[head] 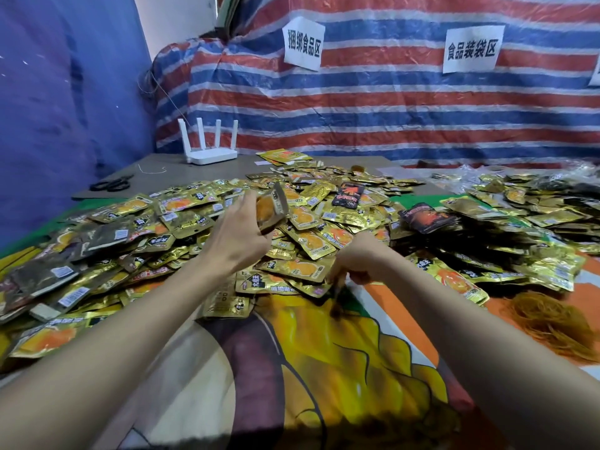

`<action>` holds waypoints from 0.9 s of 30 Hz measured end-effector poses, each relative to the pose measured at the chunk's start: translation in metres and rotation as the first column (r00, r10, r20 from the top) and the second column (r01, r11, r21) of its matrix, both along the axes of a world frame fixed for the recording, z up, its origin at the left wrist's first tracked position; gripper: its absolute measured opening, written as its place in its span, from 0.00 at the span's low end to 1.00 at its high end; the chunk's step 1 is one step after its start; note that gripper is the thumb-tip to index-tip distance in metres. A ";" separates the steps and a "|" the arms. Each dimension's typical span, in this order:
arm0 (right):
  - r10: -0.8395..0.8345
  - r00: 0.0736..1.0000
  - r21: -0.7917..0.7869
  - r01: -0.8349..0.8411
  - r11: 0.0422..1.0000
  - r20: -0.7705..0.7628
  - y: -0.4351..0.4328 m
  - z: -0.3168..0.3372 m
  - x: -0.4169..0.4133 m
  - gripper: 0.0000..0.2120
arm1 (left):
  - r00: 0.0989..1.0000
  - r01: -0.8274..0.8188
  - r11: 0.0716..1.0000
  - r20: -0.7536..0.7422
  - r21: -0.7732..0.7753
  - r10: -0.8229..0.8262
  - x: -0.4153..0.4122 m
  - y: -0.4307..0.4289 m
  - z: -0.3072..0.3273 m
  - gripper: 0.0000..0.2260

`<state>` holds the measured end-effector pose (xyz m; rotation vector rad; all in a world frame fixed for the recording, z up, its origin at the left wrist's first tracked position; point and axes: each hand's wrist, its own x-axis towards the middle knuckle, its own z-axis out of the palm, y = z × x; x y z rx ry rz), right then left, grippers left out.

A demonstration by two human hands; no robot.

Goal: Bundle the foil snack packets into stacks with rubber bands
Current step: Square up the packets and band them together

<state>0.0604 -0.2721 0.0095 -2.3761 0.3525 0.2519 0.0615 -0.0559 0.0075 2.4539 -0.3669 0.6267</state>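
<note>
Gathering step: left grip (237,237) holds a few foil packets (271,209) mid-frame over the loose pile (324,222), right grip (354,261) curled at its near edge, can't tell on what; next likely needs one of the rubber bands (548,323), lower right.

Router (211,151): white plastic, smooth, semi-gloss. Behind router, tarp (389,108): woven plastic, shiny, wrinkled. Signs (470,48) above router: paper, matt. Under router, board (156,185): grey, matt, smooth. Scissors (112,184) front-left of router: black handles, matt. Packets (311,245) in front of router: gold foil, glossy, creased; a few w/ black glossy film. Bands (548,323) far front-right of router: tan rubber, dull. Sheet (341,368) nearest, in front of router: printed, smooth, low sheen.
</note>
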 end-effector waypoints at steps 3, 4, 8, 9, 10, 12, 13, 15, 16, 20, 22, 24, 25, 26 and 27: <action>-0.042 0.969 -0.128 0.075 0.989 0.245 -0.003 0.012 0.006 0.12 | 0.967 -0.173 0.977 -0.164 0.125 0.192 -0.004 0.005 0.013 0.22; -0.014 0.946 -0.182 0.078 0.980 0.325 -0.002 0.013 0.007 0.12 | 0.926 -0.195 0.961 -0.287 0.196 0.246 -0.005 0.007 0.015 0.21; 0.309 0.844 -0.450 -0.092 0.888 0.438 0.020 -0.002 0.007 0.04 | 0.744 -0.097 0.913 -0.580 0.396 0.331 -0.007 0.011 -0.001 0.22; 0.393 0.842 -0.514 -0.167 0.841 0.370 0.027 -0.010 0.007 0.08 | 0.725 -0.094 0.910 -0.599 0.404 0.340 -0.007 0.013 -0.007 0.26; 0.453 0.856 -0.558 -0.254 0.790 0.251 0.033 -0.018 0.007 0.15 | 0.708 -0.112 0.911 -0.611 0.397 0.354 -0.007 0.016 -0.011 0.34; 0.507 0.861 -0.598 -0.389 0.701 0.034 0.039 -0.029 0.007 0.29 | 0.653 -0.153 0.915 -0.657 0.373 0.377 -0.005 0.022 -0.014 0.58; 0.522 0.853 -0.610 -0.415 0.675 -0.003 0.040 -0.032 0.008 0.32 | 0.627 -0.158 0.916 -0.679 0.369 0.382 -0.003 0.025 -0.015 0.64; 0.565 0.825 -0.610 -0.443 0.656 0.009 0.039 -0.029 0.011 0.30 | 0.606 -0.184 0.911 -0.687 0.370 0.401 0.001 0.027 -0.016 0.65; 0.589 0.808 -0.603 -0.466 0.647 0.007 0.040 -0.024 0.011 0.27 | 0.618 -0.206 0.909 -0.673 0.361 0.407 0.001 0.026 -0.017 0.61; 0.685 0.728 -0.704 -0.504 0.500 -0.034 0.055 -0.010 0.008 0.11 | 0.646 -0.289 0.933 -0.676 0.214 0.355 0.006 0.024 -0.024 0.46; 0.703 0.711 -0.784 -0.429 0.449 0.013 0.063 -0.012 0.003 0.07 | 0.636 -0.321 0.940 -0.709 0.114 0.304 0.008 0.025 -0.026 0.44; 0.680 0.725 -0.808 -0.336 0.484 0.106 0.068 -0.018 0.001 0.07 | 0.643 -0.344 0.938 -0.718 0.040 0.267 0.008 0.026 -0.026 0.42; 0.658 0.739 -0.795 -0.307 0.524 0.148 0.069 -0.020 0.001 0.08 | 0.651 -0.354 0.935 -0.716 0.009 0.253 0.007 0.026 -0.025 0.39; 0.635 0.753 -0.771 -0.298 0.563 0.172 0.069 -0.022 0.001 0.07 | 0.657 -0.362 0.932 -0.714 -0.018 0.241 0.006 0.028 -0.024 0.36; 0.619 0.766 -0.733 -0.320 0.600 0.172 0.068 -0.021 0.001 0.06 | 0.660 -0.371 0.927 -0.718 -0.053 0.223 0.006 0.030 -0.022 0.32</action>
